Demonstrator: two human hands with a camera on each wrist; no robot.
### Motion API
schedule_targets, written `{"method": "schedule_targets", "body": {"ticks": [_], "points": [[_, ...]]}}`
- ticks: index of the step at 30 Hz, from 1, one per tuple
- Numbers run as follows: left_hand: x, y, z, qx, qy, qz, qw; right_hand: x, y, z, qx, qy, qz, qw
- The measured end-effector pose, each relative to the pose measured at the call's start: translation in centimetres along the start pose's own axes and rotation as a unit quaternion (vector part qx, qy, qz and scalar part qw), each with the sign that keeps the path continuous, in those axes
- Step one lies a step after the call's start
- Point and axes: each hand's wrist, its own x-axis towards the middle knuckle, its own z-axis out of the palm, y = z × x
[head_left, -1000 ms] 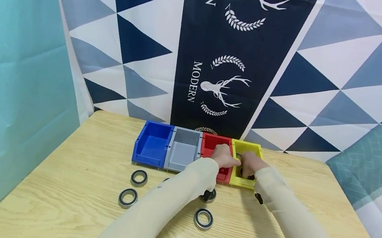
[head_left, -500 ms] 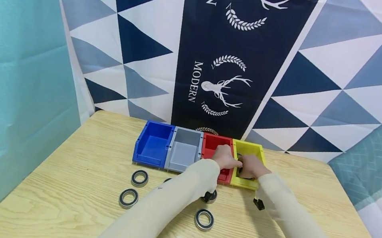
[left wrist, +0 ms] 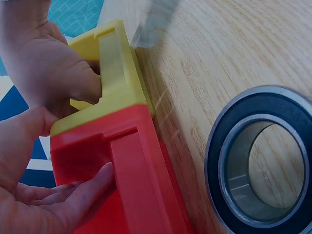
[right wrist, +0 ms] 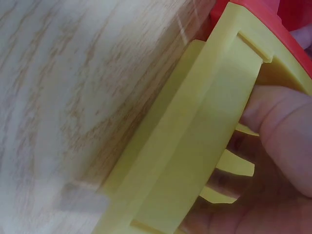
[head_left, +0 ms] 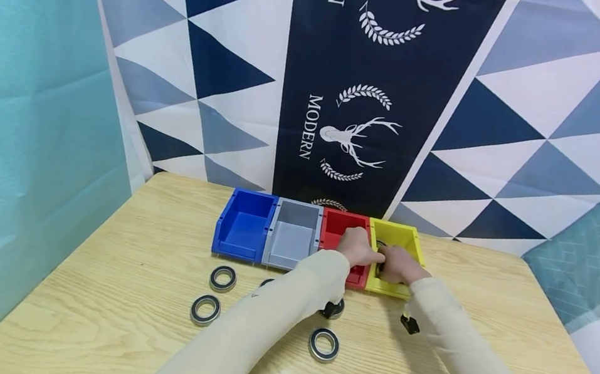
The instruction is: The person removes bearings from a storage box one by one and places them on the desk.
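My left hand [head_left: 358, 247] is at the red bin [left wrist: 146, 180]. Its fingers [left wrist: 92, 190] reach down inside, fairly straight, and its thumb lies at the top of the wall shared with the yellow bin [right wrist: 180, 141]. My right hand [head_left: 399, 264] dips into that yellow bin, fingers bent down past its front lip. A dark ring [head_left: 381, 244] shows at the left inside the yellow bin, beside the right hand. The right fingertips are hidden by the bin wall, and I cannot tell whether they hold anything.
A blue bin [head_left: 244, 230] and a grey bin [head_left: 293, 241] continue the row leftward. Several bearings lie on the wooden table [head_left: 110, 288] in front, among them a bearing [head_left: 324, 345] near the left forearm and a bearing [head_left: 223, 278] before the blue bin.
Inside the yellow bin, my right hand has shifted slightly right and downward with its wrist. The left hand keeps its place at the red bin. The head view has turned slightly.
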Motion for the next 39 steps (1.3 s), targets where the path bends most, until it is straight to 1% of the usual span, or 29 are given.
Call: {"method": "schedule_targets", "body": {"ticks": [5,8,15,20,25,28,32,39], "points": [[0.1,0.1,0.2,-0.002,0.002,-0.013,0.9999,-0.2,0.2,0.2,0.009,0.007,-0.001,1.0],[0.1,0.2,0.2,0.006,0.004,-0.019,0.9998,-0.5,0.4,0.5,0.003,0.024,-0.004,1.0],[0.2,0.4,0.3,0.023,0.016,-0.016,0.9995,-1.4,0.4,0.9,-0.029,0.091,-0.019,0.995],[0.1,0.4,0.3,0.028,0.013,-0.015,0.9994,-2.1,0.2,1.1,-0.059,0.135,-0.029,0.989],[-0.1,0.4,0.2,0.03,0.016,-0.013,0.9993,-2.5,0.1,1.1,-0.077,0.168,-0.048,0.982],[-0.2,0.4,0.2,0.035,0.019,-0.014,0.9991,-2.7,0.1,1.1,-0.081,0.177,-0.059,0.979],[-0.2,0.4,0.2,0.041,0.022,-0.014,0.9988,-3.1,0.1,1.0,-0.089,0.176,-0.061,0.978],[-0.4,0.4,0.2,0.024,0.023,-0.019,0.9993,-3.8,0.0,0.9,-0.1,0.187,-0.071,0.975]]}}
